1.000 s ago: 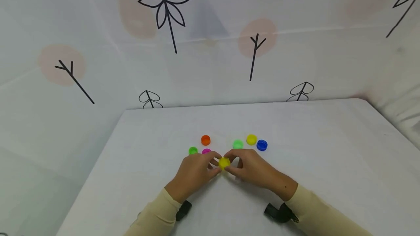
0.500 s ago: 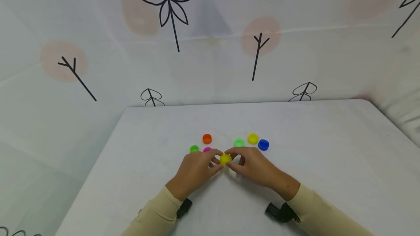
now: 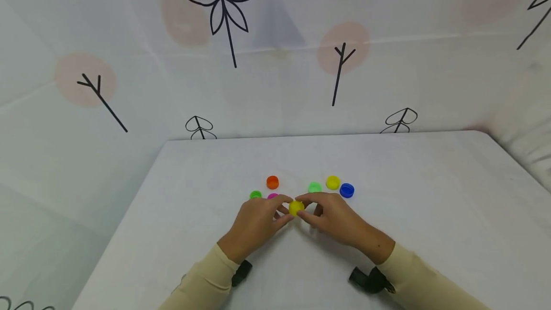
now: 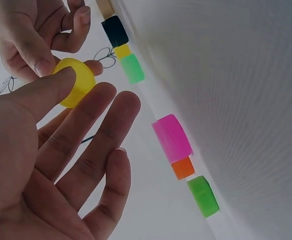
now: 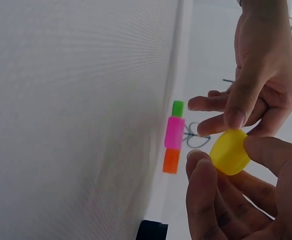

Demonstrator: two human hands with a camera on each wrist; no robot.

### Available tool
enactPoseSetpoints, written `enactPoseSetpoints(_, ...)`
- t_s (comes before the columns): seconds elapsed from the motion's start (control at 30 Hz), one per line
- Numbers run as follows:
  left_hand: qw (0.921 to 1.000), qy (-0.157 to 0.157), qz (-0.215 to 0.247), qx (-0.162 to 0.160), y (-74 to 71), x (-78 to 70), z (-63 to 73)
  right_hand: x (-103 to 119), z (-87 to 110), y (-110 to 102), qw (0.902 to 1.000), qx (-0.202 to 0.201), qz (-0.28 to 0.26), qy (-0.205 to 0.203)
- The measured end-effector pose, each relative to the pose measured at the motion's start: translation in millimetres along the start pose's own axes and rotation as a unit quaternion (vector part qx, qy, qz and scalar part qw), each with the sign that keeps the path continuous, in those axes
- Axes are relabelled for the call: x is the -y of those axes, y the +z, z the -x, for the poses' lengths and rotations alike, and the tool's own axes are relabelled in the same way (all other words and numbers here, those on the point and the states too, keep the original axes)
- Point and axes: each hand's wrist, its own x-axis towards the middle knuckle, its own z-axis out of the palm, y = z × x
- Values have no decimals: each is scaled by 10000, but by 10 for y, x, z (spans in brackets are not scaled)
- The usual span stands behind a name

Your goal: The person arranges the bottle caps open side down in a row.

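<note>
Slightly raised or advanced, the yellow cap (image 3: 296, 208) is pinched by left hand (image 3: 256, 224) and right hand (image 3: 337, 218) (so not yet released).

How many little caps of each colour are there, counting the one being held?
Yellow caps: 2
Bright green cap: 1
Pale green cap: 1
Pink cap: 1
Orange cap: 1
Blue cap: 1
Total: 7

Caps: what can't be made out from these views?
Pink cap, head view: near part hidden by the left hand.
Held yellow cap, left wrist view: part covered by that hand's thumb.
Yellow table cap, left wrist view: partly behind the light green cap.
Dark object, right wrist view: cut off by the bottom edge, can't tell what it is.
</note>
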Motion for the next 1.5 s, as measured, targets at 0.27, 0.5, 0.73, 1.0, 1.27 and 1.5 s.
enactPoseSetpoints(0.27, 9999, 60, 16, -90, -8, 9, 7, 1, 1, 9, 10000, -60, -14, -9)
enactPoseSetpoints(0.5, 9999, -21, 12, -101, -48, 27, 10, -3, -13, 1, 10000, -9, -31, -51)
enactPoseSetpoints(0.73, 9999, -37, 27, -129, -58, 31, 5, 4, 0, 31, 9999, -84, -141, -8)
enactPoseSetpoints(1.0, 9990, -147, 396, -132, -68, 25, -1, 20, 25, 55, 9995, -185, -245, -9)
enactPoseSetpoints(1.27, 9983, -123, 525, -231, -75, 21, 12, 40, 33, 46, 9988, -258, -418, -46)
enactPoseSetpoints(1.5, 9966, -39, 620, -532, -89, 5, 23, 49, 41, 50, 9984, -346, -418, -127)
